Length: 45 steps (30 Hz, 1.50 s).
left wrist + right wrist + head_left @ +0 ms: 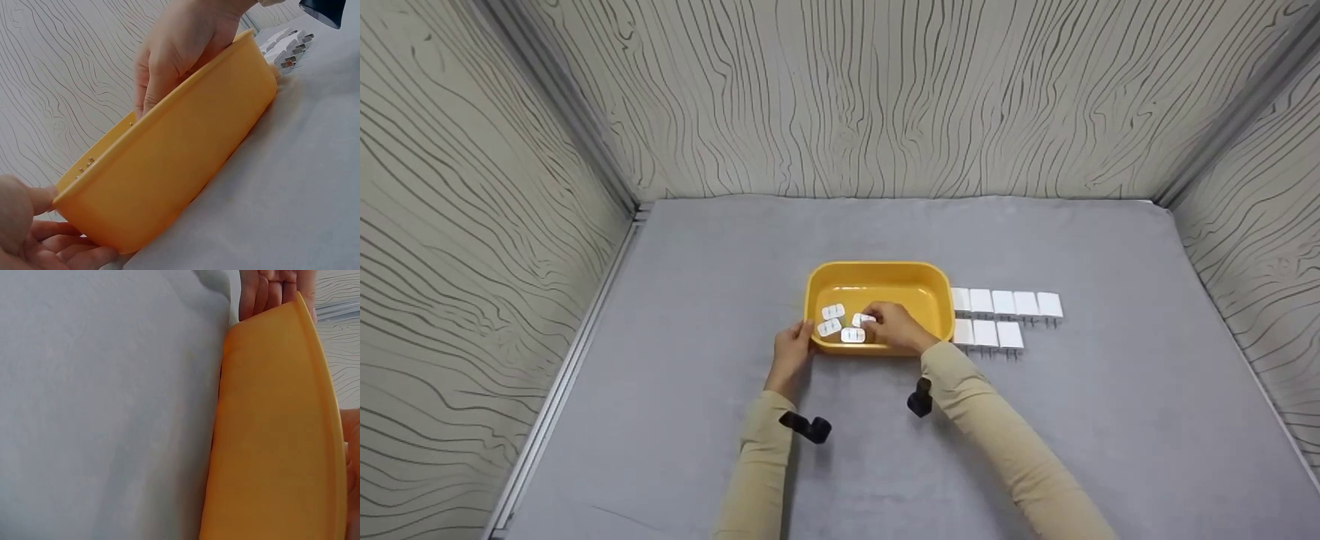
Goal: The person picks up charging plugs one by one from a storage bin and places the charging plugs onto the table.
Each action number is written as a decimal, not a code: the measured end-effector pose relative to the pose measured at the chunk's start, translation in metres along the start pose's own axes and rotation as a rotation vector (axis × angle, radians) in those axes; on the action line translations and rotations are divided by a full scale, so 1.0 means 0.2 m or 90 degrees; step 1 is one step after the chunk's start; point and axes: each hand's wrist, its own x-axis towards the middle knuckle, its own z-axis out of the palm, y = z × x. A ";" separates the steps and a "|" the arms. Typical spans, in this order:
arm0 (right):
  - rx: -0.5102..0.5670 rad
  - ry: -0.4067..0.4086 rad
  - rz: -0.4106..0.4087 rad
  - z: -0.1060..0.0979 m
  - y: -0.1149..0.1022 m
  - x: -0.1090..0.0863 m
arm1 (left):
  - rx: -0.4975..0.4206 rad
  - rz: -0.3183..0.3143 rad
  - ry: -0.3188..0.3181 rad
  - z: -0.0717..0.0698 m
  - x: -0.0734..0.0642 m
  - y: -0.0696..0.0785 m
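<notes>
A yellow plastic basin (877, 350) rests on the grey cloth. My left hand (793, 351) grips its left end; in the left wrist view the thumb (42, 199) is at the rim and the fingers (67, 247) lie against the wall and lower edge. Reaching over the near rim, my right hand (894, 327) is down inside the basin. Its thumb and fingers pinch a small white rounded piece (861, 320) with dark marks. Beside it lie similar white pieces (853, 335), several in all, in the basin's left part. The right fingertips are hidden behind the wall in both wrist views.
Right of the basin stand two rows of white blocks (1003, 303) with thin prongs on their near side, the closest ones right at the basin's wall. Grey cloth (697, 300) covers the table. Wood-patterned panels (847, 97) enclose the back and sides.
</notes>
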 end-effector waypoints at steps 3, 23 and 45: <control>-0.004 0.003 -0.004 -0.01 0.00 -0.01 | -0.003 0.009 0.002 0.00 0.00 0.00; -0.064 0.036 -0.027 -0.01 0.00 -0.03 | -0.019 -0.016 -0.002 0.01 0.00 0.00; -0.108 0.052 -0.016 -0.02 -0.01 -0.07 | -0.001 -0.002 -0.006 0.00 0.00 0.00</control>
